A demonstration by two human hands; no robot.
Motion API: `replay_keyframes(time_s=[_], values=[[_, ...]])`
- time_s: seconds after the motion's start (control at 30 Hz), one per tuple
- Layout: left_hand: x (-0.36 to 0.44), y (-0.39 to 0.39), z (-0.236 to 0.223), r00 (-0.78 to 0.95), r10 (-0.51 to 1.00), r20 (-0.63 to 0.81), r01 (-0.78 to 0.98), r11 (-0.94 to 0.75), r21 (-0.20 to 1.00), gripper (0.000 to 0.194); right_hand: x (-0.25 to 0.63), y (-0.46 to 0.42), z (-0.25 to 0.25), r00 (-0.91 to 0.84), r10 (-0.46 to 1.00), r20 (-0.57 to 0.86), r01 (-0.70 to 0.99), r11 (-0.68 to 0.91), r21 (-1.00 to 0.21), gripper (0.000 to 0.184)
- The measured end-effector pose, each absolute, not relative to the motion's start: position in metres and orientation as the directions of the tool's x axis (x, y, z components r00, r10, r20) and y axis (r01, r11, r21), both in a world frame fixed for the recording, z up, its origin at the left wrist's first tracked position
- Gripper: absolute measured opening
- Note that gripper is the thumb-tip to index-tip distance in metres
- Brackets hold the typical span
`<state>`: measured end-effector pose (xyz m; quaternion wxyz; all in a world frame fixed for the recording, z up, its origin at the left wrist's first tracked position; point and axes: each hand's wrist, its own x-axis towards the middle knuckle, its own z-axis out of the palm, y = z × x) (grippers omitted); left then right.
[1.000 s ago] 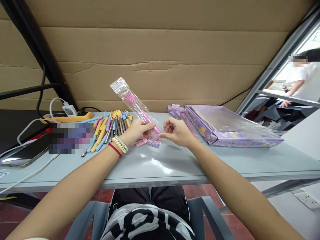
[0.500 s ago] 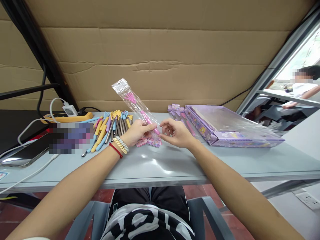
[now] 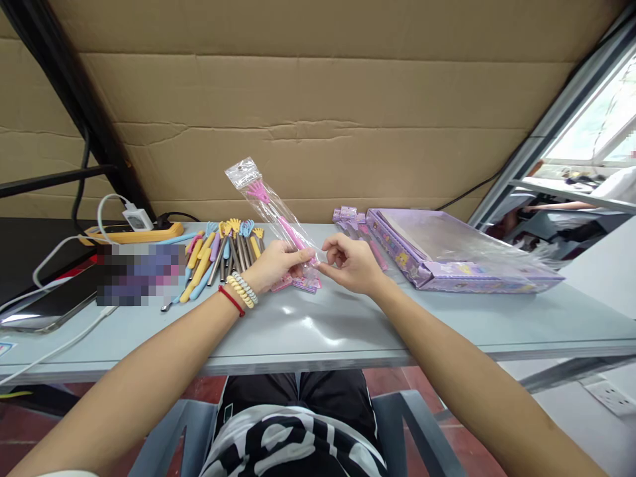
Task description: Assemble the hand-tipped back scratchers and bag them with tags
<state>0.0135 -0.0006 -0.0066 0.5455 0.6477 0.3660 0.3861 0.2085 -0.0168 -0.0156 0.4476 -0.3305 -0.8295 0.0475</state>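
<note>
Left hand (image 3: 281, 264): pinches clear bag (image 3: 278, 207), pink back scratcher (image 3: 292, 232) inside
Right hand (image 3: 352, 265): half-curled at bag's end, hold unclear

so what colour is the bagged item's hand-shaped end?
Pink; the hand-shaped end shows best in the head view, through the clear bag.

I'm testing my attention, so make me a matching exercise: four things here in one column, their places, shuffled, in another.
Things:
1. Held pink back scratcher
2. Purple box
3. Red bracelet
4. White charger

Places:
A. Around the left wrist
B. At the yellow power strip
C. Inside a clear bag
D. Right of the right hand

Pairs: 1-C, 2-D, 3-A, 4-B
</note>
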Motion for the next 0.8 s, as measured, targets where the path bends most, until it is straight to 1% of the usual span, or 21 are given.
replay_keyframes(time_s=[0.13,0.33,0.47,0.7,0.8], values=[[0.0128,0.0004,-0.0077,0.458,0.881,0.120,0.062,-0.166,0.984,0.042,0.2081,-0.0155,-0.0171,-0.365,0.574,0.733,0.521,0.778,-0.351,0.026],[0.0118,0.0003,-0.0075,0.456,0.883,0.108,0.099,-0.171,0.980,0.037,0.2083,-0.0157,-0.0170,-0.332,0.614,0.716,0.570,0.736,-0.366,0.027],[0.0123,0.0005,-0.0065,0.445,0.889,0.110,0.128,-0.185,0.974,0.034,0.2090,-0.0155,-0.0172,-0.342,0.612,0.713,0.568,0.739,-0.363,0.027],[0.0127,0.0033,-0.0106,0.441,0.890,0.120,0.154,-0.206,0.966,0.039,0.2072,-0.0151,-0.0177,-0.365,0.603,0.709,0.560,0.751,-0.351,0.020],[0.0126,0.0033,-0.0105,0.442,0.887,0.133,0.143,-0.216,0.966,0.041,0.2070,-0.0156,-0.0165,-0.373,0.610,0.700,0.553,0.751,-0.360,0.019]])
